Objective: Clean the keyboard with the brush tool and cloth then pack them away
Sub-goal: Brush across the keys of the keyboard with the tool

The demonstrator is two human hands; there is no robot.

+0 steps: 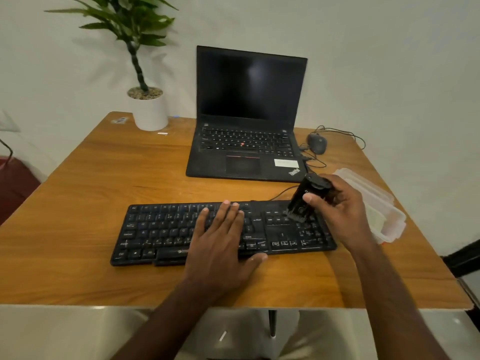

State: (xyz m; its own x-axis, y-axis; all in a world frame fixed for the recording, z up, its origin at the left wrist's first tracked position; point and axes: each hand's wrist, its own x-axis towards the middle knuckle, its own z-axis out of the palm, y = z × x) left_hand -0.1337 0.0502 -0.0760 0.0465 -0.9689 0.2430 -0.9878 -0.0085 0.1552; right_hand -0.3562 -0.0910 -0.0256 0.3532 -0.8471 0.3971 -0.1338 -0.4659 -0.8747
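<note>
Black keyboard (181,229) lies flat at the near middle of the wooden table (78,203); it looks light and rigid, liable to slide, so it wants pinning from above. Left hand (223,237) rests spread and flat across its centre keys. Right hand (335,203) grips the small, stiff brush tool (302,201) by its body, bristles down on the right-hand keys; clear plastic container (384,209) just beside, laptop (246,120) behind.

Wooden tabletop (78,229). Open black ThinkPad laptop (246,141) at the back centre, screen dark, white sticker on the palm rest. Wired black mouse (317,143) just right of it, cable looped behind. White pot with green plant (148,107) at the back left corner; small white object (162,133) lies beside the pot. Plain white wall (389,61) behind.
</note>
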